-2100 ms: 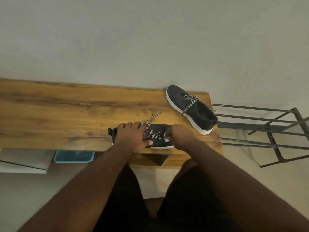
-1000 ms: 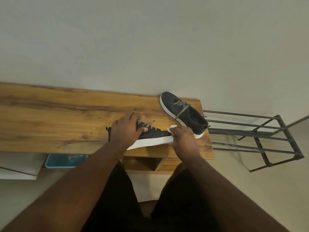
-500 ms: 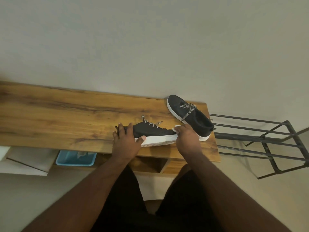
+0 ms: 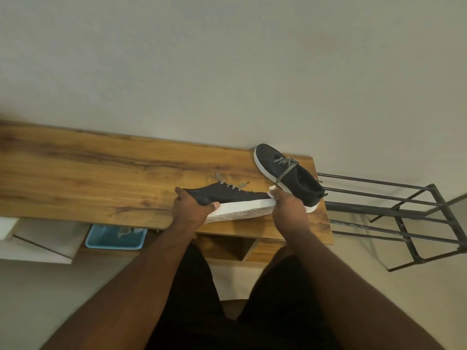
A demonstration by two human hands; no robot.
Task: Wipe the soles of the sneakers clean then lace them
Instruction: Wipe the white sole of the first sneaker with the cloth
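Looking down from head height, a long wooden table (image 4: 101,178) was seen set against a plain pale wall. Near its right end, a black sneaker (image 4: 227,198) with a white sole was held tipped onto its side at the table's front edge, so that the patterned underside of the sole (image 4: 235,215) was turned toward the viewer. The heel end was clasped by the left hand (image 4: 193,207), with the fingers curled over the black upper and the thumb pressed on the white rim. At the toe end, a small white wipe (image 4: 272,195) was pinched in the right hand (image 4: 286,205) and pressed against the tip of the sole. Black-and-white patterned laces (image 4: 231,185) were seen loose and sticking up from the held shoe.

A second black sneaker (image 4: 288,174) was seen resting upright on its sole at the table's far right corner, just behind the right hand, its toe pointed toward the wall and its laces lying across the tongue. A dark metal rack (image 4: 394,213) was seen standing beside the table on the right. Under the table, to the left, a blue tray (image 4: 113,239) was partly visible. Both bare forearms were seen reaching forward over dark shorts.
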